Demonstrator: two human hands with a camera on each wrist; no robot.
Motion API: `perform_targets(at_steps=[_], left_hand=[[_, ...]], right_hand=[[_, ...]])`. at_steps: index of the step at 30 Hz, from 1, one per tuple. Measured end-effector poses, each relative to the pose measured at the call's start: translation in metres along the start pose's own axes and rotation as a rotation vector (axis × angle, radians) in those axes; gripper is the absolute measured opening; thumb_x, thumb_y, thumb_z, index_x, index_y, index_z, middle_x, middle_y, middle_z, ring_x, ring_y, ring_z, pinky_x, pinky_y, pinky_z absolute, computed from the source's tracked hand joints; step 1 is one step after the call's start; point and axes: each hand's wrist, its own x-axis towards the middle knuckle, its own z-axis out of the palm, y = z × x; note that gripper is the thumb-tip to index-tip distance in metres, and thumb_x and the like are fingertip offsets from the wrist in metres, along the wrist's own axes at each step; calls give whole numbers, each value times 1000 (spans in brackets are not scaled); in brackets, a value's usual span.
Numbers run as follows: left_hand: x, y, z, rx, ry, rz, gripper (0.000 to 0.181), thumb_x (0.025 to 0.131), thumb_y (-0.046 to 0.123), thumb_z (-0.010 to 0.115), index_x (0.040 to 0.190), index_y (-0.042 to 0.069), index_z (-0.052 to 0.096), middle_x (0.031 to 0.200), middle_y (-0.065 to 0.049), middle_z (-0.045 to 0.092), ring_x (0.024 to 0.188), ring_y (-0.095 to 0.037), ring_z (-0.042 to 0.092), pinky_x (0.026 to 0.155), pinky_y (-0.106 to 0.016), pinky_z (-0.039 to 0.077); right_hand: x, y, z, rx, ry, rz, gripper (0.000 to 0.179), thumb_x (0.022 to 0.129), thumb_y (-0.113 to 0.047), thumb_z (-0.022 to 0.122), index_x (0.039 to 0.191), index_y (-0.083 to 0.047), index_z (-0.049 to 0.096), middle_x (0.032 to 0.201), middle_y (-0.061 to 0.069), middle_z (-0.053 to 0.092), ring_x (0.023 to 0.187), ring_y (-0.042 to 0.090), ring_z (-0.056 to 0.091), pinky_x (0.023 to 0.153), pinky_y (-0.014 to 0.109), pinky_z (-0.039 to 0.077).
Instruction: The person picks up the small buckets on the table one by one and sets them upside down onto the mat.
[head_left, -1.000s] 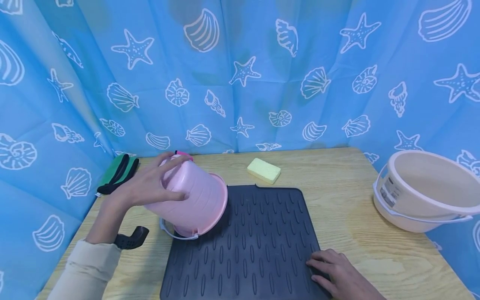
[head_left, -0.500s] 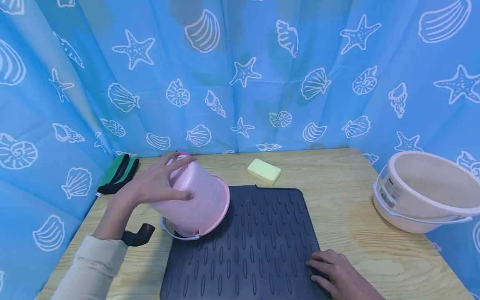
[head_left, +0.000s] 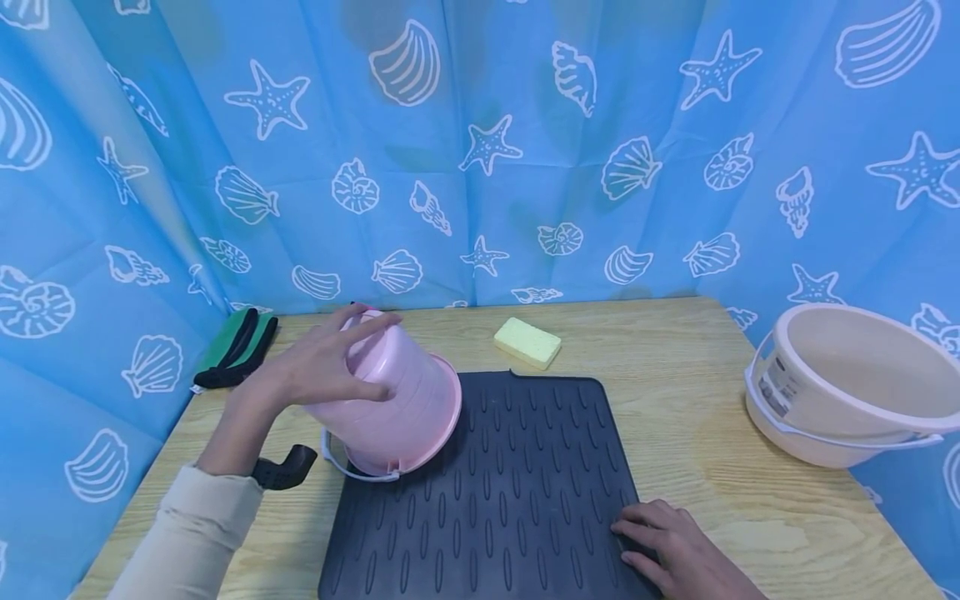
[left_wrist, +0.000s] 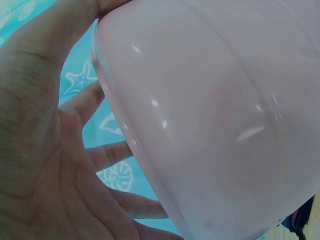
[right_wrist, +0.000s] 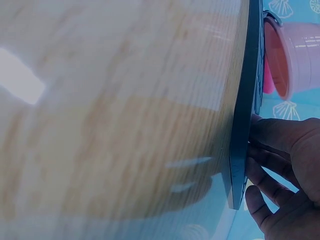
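Observation:
A pink bucket (head_left: 397, 408) leans on its side over the left part of a black ridged mat (head_left: 525, 500), its mouth turned down toward the mat. My left hand (head_left: 318, 362) holds it by the base end, thumb on the near side and fingers spread over the bottom. In the left wrist view the glossy bucket wall (left_wrist: 210, 115) fills most of the frame beside the left fingers (left_wrist: 112, 155). The bucket's pale handle (head_left: 360, 477) hangs down at the rim. My right hand (head_left: 671, 546) rests on the mat's right edge, fingers loosely bent.
A yellow sponge (head_left: 528, 342) lies behind the mat. At the right stands a beige bucket (head_left: 817, 433) with its handle lowered. A green and black cloth item (head_left: 238, 346) sits at the back left. Blue shell-print curtain (head_left: 480, 167) surrounds the wooden table (head_left: 675, 358).
My left hand and the pink bucket have shifted slightly to the right. The right hand stays at the mat's edge.

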Motion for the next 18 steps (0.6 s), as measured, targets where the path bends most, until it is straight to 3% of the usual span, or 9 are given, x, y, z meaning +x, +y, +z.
perform_targets(at_steps=[6,18], left_hand=[[2,5,1,12,-18,-12,91,77,55,76,155,33,35,162,-20,17,138,-54,29,98,-74,34],[6,13,2,38,-22,13,88,77,56,75,154,31,39,159,-17,22,133,-54,37,98,-71,36]], right_hand=[[-1,0,1,0,12,-8,29,82,-15,82,109,-11,75,108,-2,64,93,12,58,68,33,48],[-1,-2,1,-11,30,4,29,81,-15,83,109,-13,75,109,-3,65,94,10,58,70,33,49]])
